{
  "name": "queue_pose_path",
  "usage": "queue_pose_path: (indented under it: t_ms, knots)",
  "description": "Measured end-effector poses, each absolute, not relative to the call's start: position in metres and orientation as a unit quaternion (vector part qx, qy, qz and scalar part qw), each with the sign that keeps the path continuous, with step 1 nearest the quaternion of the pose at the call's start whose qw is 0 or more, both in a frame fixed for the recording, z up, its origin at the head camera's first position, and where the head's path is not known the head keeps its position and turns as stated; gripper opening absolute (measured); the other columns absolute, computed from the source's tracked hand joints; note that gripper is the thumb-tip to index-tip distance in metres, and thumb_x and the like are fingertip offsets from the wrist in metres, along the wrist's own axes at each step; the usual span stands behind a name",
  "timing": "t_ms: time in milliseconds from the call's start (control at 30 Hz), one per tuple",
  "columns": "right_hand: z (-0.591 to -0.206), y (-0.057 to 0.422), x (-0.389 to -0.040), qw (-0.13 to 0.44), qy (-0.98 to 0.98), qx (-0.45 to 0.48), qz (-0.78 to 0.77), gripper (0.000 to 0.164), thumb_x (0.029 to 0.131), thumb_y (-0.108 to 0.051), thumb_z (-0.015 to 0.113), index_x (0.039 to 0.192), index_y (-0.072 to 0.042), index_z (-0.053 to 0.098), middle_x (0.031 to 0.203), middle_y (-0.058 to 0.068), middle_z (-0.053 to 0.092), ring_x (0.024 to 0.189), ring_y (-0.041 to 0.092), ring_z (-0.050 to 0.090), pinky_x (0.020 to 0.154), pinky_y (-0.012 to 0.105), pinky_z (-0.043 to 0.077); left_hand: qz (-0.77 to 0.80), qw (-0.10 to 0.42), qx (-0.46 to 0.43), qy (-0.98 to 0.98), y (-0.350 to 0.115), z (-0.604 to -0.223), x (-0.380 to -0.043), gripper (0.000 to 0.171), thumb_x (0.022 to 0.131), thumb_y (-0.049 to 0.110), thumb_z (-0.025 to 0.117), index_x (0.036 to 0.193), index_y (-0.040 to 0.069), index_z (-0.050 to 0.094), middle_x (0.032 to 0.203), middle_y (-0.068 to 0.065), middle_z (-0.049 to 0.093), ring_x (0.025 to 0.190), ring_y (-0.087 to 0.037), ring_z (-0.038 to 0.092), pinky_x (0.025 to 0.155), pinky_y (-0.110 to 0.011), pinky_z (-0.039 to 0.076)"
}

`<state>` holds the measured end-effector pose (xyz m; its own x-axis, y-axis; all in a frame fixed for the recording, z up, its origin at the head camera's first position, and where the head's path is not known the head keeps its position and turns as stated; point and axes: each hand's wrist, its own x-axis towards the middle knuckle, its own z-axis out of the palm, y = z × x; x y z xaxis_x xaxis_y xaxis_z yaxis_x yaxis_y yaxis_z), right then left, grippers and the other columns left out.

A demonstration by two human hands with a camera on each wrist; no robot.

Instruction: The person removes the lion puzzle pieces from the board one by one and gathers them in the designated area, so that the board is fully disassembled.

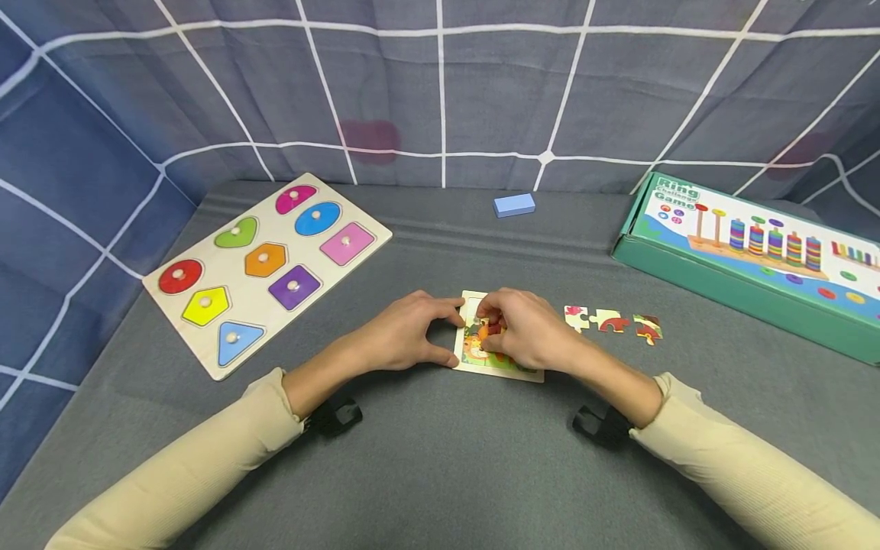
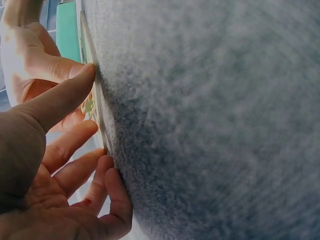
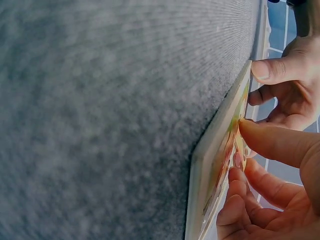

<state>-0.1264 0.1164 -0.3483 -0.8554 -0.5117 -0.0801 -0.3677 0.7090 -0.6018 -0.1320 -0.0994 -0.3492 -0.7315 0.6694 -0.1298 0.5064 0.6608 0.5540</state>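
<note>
A small wooden jigsaw board (image 1: 500, 372) with a light rim and a colourful picture lies flat in the middle of the table. My left hand (image 1: 409, 332) touches its left edge, thumb near the front corner and fingers farther back, all fairly straight. Over the picture, my right hand (image 1: 531, 330) pinches a puzzle piece (image 3: 241, 142) between thumb and fingers, low against the board. The hand covers much of the picture in the head view. Right of the board lie three loose pieces: a pale one (image 1: 574, 318), a red and cream one (image 1: 610, 321) and a multicoloured one (image 1: 648, 327).
At the left lies a wooden shape board (image 1: 312, 281) with coloured knobbed shapes. A blue block (image 1: 514, 205) sits near the back. The green ring game box (image 1: 742, 298) stands at the right. Behind the grey table (image 1: 440, 473) hangs a checked cloth (image 1: 495, 92).
</note>
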Motion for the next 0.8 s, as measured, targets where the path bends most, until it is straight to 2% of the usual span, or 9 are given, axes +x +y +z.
queue_pose_path:
  t_ms: [167,400,800]
  knots:
    - [-0.3482,0.1161,-0.1257,0.113,0.919,-0.238,-0.293,0.026,0.078,-0.008,0.081,0.1,-0.003,0.068,0.083,0.002,0.059,0.073,0.016,0.054,0.067,0.034,0.044,0.249,0.165,0.328,0.896,-0.0996,-0.3493,-0.1321,0.044,0.079,0.027,0.085,0.117,0.011,0.07,0.147,-0.007,0.05,0.122,-0.026,0.051,0.103,-0.041,0.039]
    - [-0.3456,0.1136,-0.1241,0.112,0.924,-0.234,-0.281,0.027,0.081,-0.008,0.078,0.107,-0.002,0.072,0.091,0.004,0.062,0.076,0.016,0.055,0.069,0.035,0.045,0.251,0.163,0.329,0.896,-0.0998,-0.3482,-0.1319,0.044,0.078,0.026,0.085,0.116,0.011,0.07,0.146,-0.007,0.05,0.121,-0.026,0.051,0.103,-0.042,0.039]
    - [-0.3463,0.1123,-0.1217,0.095,0.923,-0.261,-0.267,0.026,0.082,-0.005,0.076,0.108,-0.001,0.074,0.09,0.004,0.06,0.078,0.017,0.05,0.068,0.034,0.042,0.25,0.161,0.329,0.896,-0.0997,-0.3494,-0.1322,0.044,0.078,0.027,0.086,0.116,0.011,0.07,0.146,-0.007,0.05,0.122,-0.027,0.051,0.103,-0.041,0.039]
